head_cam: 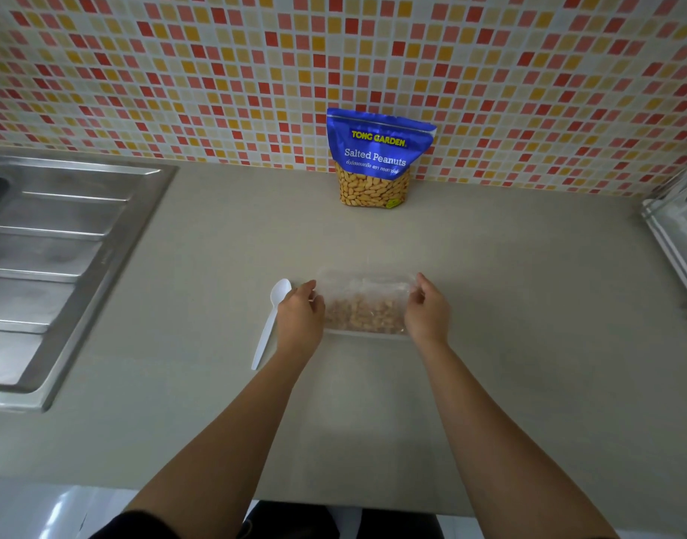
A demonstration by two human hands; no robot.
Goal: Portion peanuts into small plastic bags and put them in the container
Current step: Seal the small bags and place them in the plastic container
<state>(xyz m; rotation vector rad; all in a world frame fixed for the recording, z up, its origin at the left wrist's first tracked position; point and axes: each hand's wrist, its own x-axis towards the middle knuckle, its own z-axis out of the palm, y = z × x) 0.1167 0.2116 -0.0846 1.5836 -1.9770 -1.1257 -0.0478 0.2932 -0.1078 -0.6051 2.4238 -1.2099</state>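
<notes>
**Portion bagged, closing and stowing left to do**

Peanuts [363,315] sit as a brown heap in a small plastic bag [367,291]. The bag lies on the surface [528,344] straight out from the peanut pouch [376,157], on the person's side of it. Both hands grip the bag's top edge. The left hand [301,309] has its fingers curled on one corner, and the right hand [427,309] pinches the other.

A faint clear outline around the bag may be the container [365,334]. Blur hides whether the bag is already inside it. A white spoon [269,324] lies untouched, out from the pouch and to its left.

One portion looks filled, and sealing and stowing it seem to remain. The pouch stands upright and looks well filled, so more portions probably follow.
</notes>
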